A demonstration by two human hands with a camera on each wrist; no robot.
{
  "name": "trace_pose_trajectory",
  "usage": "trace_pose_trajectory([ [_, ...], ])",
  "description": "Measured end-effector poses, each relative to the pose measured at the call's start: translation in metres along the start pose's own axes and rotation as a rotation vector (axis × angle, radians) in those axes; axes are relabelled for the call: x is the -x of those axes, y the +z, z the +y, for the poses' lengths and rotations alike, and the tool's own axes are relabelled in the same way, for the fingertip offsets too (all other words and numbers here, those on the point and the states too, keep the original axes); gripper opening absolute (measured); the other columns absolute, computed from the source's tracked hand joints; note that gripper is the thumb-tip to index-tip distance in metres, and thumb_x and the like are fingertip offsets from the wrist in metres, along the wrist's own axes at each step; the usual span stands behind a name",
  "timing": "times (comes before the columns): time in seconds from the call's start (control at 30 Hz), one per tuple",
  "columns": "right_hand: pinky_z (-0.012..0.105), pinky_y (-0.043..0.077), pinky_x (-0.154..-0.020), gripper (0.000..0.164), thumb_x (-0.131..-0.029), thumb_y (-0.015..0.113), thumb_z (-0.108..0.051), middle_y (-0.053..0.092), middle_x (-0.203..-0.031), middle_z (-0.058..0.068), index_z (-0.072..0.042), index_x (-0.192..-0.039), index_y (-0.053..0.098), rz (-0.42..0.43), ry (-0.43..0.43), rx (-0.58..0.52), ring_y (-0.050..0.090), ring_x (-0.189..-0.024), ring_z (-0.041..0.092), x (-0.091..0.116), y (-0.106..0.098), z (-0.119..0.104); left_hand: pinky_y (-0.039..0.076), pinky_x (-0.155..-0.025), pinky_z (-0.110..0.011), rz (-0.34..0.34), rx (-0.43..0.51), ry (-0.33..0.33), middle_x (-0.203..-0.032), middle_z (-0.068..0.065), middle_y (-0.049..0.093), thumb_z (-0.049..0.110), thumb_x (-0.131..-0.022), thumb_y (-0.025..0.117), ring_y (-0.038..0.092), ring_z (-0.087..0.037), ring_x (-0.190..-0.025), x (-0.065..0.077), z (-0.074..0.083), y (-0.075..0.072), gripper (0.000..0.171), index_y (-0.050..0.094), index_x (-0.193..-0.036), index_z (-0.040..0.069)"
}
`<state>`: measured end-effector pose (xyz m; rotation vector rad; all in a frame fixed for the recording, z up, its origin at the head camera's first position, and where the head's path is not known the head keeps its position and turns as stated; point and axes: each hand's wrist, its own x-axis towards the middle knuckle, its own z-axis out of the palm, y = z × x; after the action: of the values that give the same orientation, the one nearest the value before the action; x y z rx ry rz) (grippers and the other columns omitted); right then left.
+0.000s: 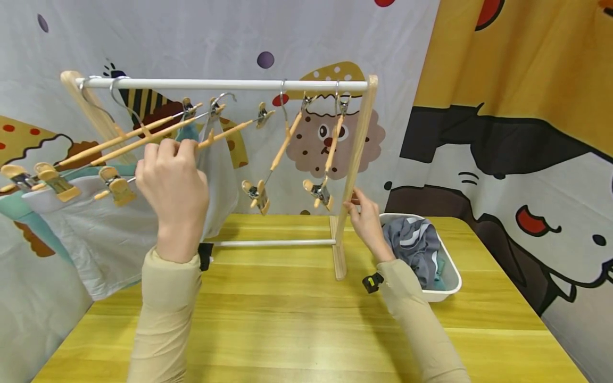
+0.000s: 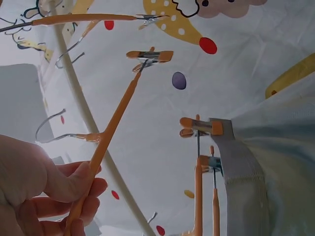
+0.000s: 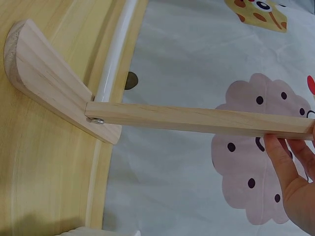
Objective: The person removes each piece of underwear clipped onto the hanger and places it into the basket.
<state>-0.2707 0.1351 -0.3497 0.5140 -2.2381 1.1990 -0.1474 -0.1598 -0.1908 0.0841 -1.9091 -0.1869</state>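
In the head view my left hand (image 1: 173,183) grips the wooden bar of a clip hanger (image 1: 230,133), thumb and fingers wrapped round it. The hanger's metal hook stands free, just in front of the rack's white rail (image 1: 210,84). Its visible far clip (image 2: 150,56) holds no cloth in the left wrist view. My right hand (image 1: 366,221) holds the wooden side post (image 1: 361,133) of the clothes rack between thumb and fingers. Beside the left hand, light grey shorts (image 1: 119,229) and a teal garment (image 1: 38,213) hang from two other clip hangers.
Two bare clip hangers (image 1: 287,141) hang at the rail's right end. A white basin (image 1: 452,279) with crumpled grey clothing (image 1: 412,244) stands right of the rack. The rack rests on a wooden table (image 1: 287,319), before a printed curtain (image 1: 239,32).
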Motion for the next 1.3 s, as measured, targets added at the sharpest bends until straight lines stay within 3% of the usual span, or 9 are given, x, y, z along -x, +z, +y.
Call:
trace_pose_trajectory([
  [0.2,0.042,0.058,-0.073,0.037,-0.092,0.058,-0.006,0.067,-0.1,0.026,0.0,-0.128,0.055,0.007,-0.006,0.004,0.067,-0.099,0.037,0.0,0.0,0.001,0.044,-0.065,-0.051,-0.024,0.031,-0.054,-0.091,-0.024,0.066,-0.012,-0.084,0.044,0.056,-0.043,-0.083,-0.01,0.012,0.015,0.029,0.069,-0.097,-0.004],
  [0.57,0.043,0.058,-0.074,0.039,-0.093,0.058,-0.01,0.067,-0.103,0.024,-0.002,-0.131,0.054,0.003,0.017,0.007,0.066,-0.099,0.036,0.002,0.001,0.002,0.047,-0.077,-0.052,-0.09,0.051,-0.116,-0.096,-0.022,0.066,-0.01,-0.084,0.046,0.057,-0.041,-0.091,-0.013,0.022,0.037,0.029,0.068,-0.1,-0.002],
  [1.1,0.041,0.058,-0.072,0.04,-0.092,0.059,-0.009,0.068,-0.102,0.025,-0.001,-0.131,0.054,0.02,-0.005,0.0,0.067,-0.098,0.036,0.0,0.003,0.004,0.047,-0.078,-0.051,-0.084,0.087,-0.172,-0.099,-0.021,0.066,-0.008,-0.087,0.047,0.057,-0.04,-0.09,-0.022,0.027,0.034,0.03,0.07,-0.105,0.002],
  [1.3,0.042,0.058,-0.072,0.041,-0.092,0.059,-0.009,0.067,-0.102,0.024,-0.001,-0.132,0.054,0.022,-0.014,0.002,0.067,-0.097,0.036,0.001,0.003,0.004,0.049,-0.078,-0.051,-0.153,0.041,-0.191,-0.101,-0.021,0.067,-0.006,-0.087,0.05,0.059,-0.04,-0.092,-0.021,0.03,0.036,0.027,0.07,-0.105,0.001],
])
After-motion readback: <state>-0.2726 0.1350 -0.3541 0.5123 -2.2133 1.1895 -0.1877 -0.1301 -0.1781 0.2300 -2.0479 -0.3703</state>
